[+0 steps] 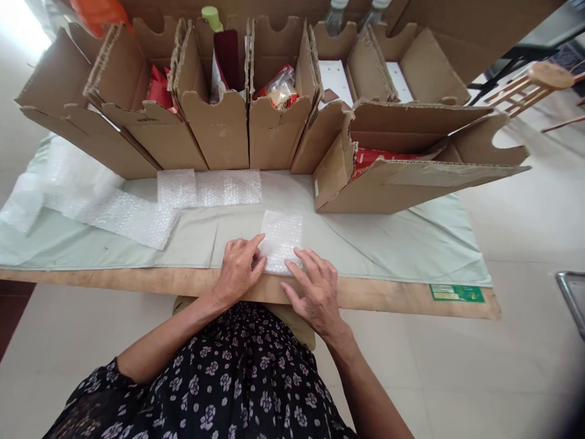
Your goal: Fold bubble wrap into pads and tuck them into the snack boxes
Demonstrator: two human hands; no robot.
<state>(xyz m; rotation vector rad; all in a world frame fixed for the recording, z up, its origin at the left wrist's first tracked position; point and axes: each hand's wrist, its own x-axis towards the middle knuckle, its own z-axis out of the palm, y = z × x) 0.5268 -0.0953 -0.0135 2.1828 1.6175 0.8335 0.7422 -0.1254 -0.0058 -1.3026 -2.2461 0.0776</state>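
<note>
A small rectangle of bubble wrap lies flat on the pale green cloth at the table's front edge. My left hand rests at its left side, index finger and thumb apart and touching the edge, the other fingers bent. On the right side, my right hand has its fingers spread, with fingertips on the lower right part of the sheet and the thumb over the wooden edge. Behind them lies a row of bubble wrap pieces. A longer bubble wrap strip stretches off to the left.
Several open cardboard boxes stand along the back, some with red packets inside. Another cardboard box sits angled at the right. Plastic bottles show behind. A wooden stool is on the floor at far right.
</note>
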